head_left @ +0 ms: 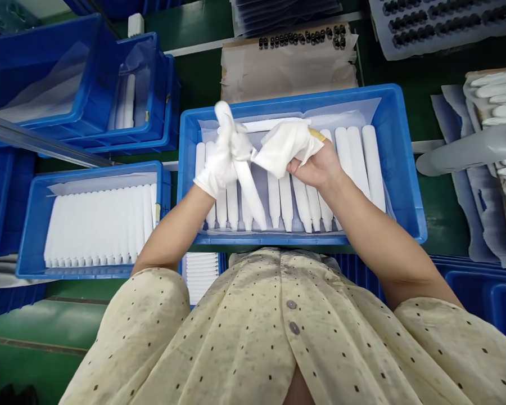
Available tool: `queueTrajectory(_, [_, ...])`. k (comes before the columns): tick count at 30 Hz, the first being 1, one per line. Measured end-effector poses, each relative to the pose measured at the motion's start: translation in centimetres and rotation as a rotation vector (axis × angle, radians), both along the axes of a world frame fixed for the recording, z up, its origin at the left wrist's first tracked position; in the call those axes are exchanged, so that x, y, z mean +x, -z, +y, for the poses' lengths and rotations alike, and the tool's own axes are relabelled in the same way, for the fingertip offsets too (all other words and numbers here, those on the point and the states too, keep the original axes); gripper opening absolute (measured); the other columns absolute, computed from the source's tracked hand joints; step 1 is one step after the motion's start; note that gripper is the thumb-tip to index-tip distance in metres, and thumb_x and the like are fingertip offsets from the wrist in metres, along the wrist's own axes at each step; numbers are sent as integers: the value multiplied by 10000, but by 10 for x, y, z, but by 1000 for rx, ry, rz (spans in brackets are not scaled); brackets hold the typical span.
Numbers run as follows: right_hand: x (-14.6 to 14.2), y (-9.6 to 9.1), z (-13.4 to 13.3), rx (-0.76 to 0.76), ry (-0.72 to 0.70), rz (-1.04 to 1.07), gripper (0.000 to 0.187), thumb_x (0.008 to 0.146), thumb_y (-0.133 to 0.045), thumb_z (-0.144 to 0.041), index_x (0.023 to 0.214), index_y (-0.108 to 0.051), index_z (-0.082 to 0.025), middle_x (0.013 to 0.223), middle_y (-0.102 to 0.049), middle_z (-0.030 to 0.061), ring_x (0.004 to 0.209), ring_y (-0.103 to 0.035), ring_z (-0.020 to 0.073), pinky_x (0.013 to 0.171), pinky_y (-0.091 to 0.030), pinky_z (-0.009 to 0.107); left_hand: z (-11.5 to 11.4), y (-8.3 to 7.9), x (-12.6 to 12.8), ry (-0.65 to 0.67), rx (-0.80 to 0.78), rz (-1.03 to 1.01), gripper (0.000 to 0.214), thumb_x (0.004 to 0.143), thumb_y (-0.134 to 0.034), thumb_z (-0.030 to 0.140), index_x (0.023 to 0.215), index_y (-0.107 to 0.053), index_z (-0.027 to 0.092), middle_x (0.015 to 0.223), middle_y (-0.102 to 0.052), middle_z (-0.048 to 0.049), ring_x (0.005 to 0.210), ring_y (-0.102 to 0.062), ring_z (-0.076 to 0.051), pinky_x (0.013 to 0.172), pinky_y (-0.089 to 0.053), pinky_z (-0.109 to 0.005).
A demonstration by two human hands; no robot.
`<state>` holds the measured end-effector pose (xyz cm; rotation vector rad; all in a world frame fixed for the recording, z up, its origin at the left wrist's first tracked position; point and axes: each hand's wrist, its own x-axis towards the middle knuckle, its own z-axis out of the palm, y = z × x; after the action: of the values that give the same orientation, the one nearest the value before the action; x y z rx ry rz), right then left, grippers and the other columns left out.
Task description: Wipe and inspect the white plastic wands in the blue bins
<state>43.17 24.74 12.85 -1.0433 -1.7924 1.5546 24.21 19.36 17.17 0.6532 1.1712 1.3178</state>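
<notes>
Dotted shirt (287, 337) fills the near side, reaching close to the front edge of a large blue bin (400, 163). A narrow green gap parts that bin's left wall from a smaller bin (163, 188). Inside the large bin, white tubes (373, 169) lie side by side, liner showing between some. Over them, the gloved left hand (225, 154) is clamped around a tilted tube (251, 194); the bare right hand (322, 169) grips a white cloth (287, 145) just beside it, within the rim.
</notes>
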Motion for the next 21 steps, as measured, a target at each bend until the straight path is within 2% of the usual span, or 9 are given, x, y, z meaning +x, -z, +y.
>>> queueTrajectory(3, [-16,-4,-37,27,-107,153,439,1006,-495,-635,1141,-577,-225,1034,-680,79,879,-652,220,694,-516,318,6,-39,-7,-200,132,-420,560,1099,-305,602,744,-442,191,533,-267,99,383,-317,-16,396,-304,-130])
queueTrajectory(6, [-28,-3,-70,31,-113,343,428,897,-694,-621,1002,-529,-241,1077,-643,46,831,-610,169,706,-500,291,8,-60,-9,-281,168,-525,551,1067,-335,630,738,-447,202,500,-264,115,347,-341,-11,374,-296,-134])
queueTrajectory(9, [-35,0,-83,52,10,304,523,801,-802,-599,1056,-509,-250,946,-619,8,748,-572,162,680,-462,286,2,-64,-1,-333,171,-484,535,1085,-332,595,759,-464,192,488,-291,118,338,-334,-9,370,-277,-141])
queueTrajectory(12, [-35,2,-81,134,22,112,529,856,-714,-652,1111,-549,-218,833,-631,17,703,-566,192,663,-418,307,-5,-65,7,-391,226,-406,521,1132,-284,506,787,-479,168,494,-304,117,339,-333,2,387,-257,-137])
queueTrajectory(14, [-33,2,-77,194,-20,8,486,904,-626,-675,1003,-589,-200,772,-630,31,673,-555,199,646,-381,315,-8,-66,11,-390,242,-408,534,1141,-252,490,781,-476,165,489,-289,117,329,-319,7,379,-240,-132])
queueTrajectory(16, [-32,1,-76,208,-34,-4,473,932,-566,-670,887,-590,-200,732,-624,32,664,-553,197,638,-366,314,-9,-67,12,-372,237,-442,546,1142,-235,492,775,-475,165,484,-283,116,324,-314,7,370,-226,-126])
queueTrajectory(18, [-31,0,-76,146,-40,67,480,934,-558,-665,805,-575,-203,722,-621,24,684,-562,190,648,-385,309,-8,-66,11,-363,205,-478,563,1125,-242,538,762,-465,170,480,-272,115,323,-301,3,363,-219,-126])
queueTrajectory(21, [-32,1,-80,-99,-111,254,534,882,-625,-712,734,-565,-203,689,-584,3,687,-542,171,660,-425,303,-5,-60,4,-313,143,-550,610,1068,-271,647,718,-445,179,478,-235,117,320,-274,-2,350,-211,-129])
